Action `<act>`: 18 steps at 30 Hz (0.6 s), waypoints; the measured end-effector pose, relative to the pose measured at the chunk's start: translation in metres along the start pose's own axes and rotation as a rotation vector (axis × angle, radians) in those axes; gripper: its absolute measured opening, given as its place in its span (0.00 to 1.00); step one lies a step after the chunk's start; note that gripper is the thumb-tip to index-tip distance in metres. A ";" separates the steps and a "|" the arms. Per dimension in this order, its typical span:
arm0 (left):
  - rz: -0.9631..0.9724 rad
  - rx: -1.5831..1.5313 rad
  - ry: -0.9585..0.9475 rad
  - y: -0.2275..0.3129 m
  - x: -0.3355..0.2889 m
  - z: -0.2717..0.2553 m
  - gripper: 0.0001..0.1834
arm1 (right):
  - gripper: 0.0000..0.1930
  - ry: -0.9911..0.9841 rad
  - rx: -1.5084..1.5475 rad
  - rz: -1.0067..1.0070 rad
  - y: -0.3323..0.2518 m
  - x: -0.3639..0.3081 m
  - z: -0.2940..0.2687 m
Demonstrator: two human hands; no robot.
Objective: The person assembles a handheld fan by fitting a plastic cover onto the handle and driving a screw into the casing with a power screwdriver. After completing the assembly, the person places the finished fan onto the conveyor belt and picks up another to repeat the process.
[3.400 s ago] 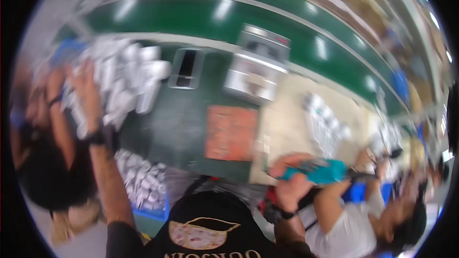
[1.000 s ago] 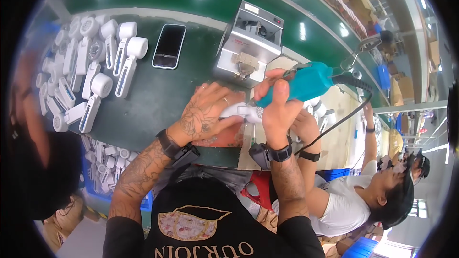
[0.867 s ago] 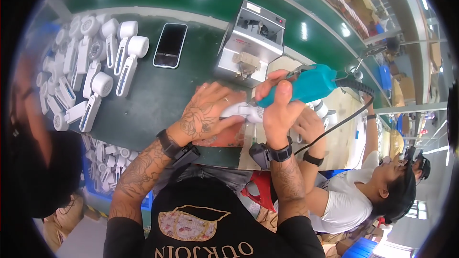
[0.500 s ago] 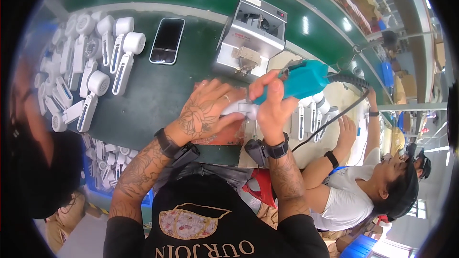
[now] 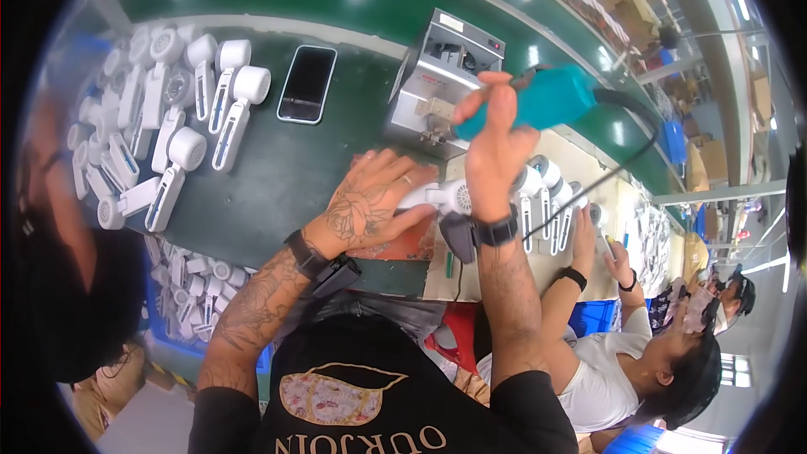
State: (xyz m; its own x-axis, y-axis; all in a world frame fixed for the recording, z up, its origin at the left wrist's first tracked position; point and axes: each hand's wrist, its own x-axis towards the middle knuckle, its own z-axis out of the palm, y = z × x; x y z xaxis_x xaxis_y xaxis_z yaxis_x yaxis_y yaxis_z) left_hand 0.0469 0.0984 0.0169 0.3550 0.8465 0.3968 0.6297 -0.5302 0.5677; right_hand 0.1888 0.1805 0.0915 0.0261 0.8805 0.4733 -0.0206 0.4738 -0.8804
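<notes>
My left hand point(image 5: 370, 202) lies low over the table, palm down, and it is grasping a white device point(image 5: 437, 194) by its handle, between the thumb and the fingers. The round head of this device, with its grille, comes out on the right side of my left hand. Under the same hand is an orange-red mat point(image 5: 416, 242), partly covered by it.

My right hand point(image 5: 498, 139) is farther forward and to the right of my left hand. It is closed around a teal tool point(image 5: 546, 102), whose front end points to the left. From the rear of the tool a black cable point(image 5: 618, 170) bends down, passing to the right of my right hand. Just beyond and left of this hand there is a silver machine point(image 5: 439, 88); the tip of the tool is small and partly hidden, so I cannot say surely whether it touches the machine.

Ahead and to the left of my left hand lies a phone point(image 5: 308, 84), and farther left is a pile of white devices point(image 5: 160, 122). To the right of my right wrist, more white devices point(image 5: 542, 210) lie in a row, near the hands of a co-worker point(image 5: 603, 378) in a white shirt.
</notes>
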 end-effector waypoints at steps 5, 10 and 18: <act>-0.009 -0.030 -0.013 0.003 0.000 -0.002 0.24 | 0.16 0.005 0.048 -0.066 0.026 0.004 0.010; 0.003 -0.045 0.025 0.000 -0.004 0.002 0.23 | 0.16 -0.062 0.029 0.036 0.019 -0.007 0.004; -0.040 -0.046 -0.035 0.000 0.001 0.003 0.24 | 0.28 -0.046 0.057 0.151 -0.022 -0.058 -0.037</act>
State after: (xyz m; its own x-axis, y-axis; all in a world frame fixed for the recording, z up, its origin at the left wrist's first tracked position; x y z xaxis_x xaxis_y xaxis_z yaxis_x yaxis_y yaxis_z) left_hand 0.0487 0.0995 0.0151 0.3548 0.8678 0.3478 0.6115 -0.4968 0.6158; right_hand 0.2249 0.1189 0.0824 -0.0275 0.9408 0.3378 -0.0780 0.3349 -0.9390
